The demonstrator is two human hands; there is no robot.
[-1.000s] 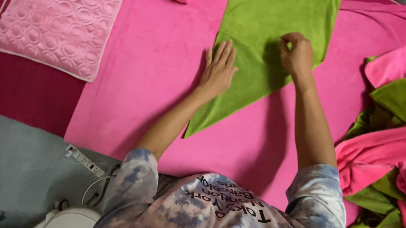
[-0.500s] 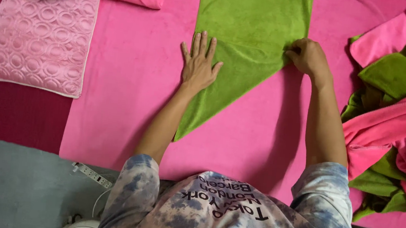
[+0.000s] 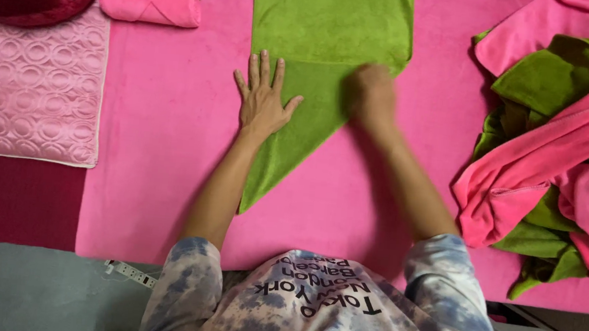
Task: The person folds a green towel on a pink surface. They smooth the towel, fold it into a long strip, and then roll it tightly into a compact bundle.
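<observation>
Both hands flat on green towel.

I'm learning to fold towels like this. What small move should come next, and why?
Probably slide the right hand along the fold to flatten it. The left hand lies flat, pinning the green towel's left edge, and the lower part forms a point towards the person on the pink cover.

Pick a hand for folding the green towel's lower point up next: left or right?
Left, probably. The left hand lies flat, fingers spread, on the green towel at its left edge, directly above the lower point. The right hand is motion-blurred near the diagonal fold, farther from the tip, and could pin the fold instead.
</observation>
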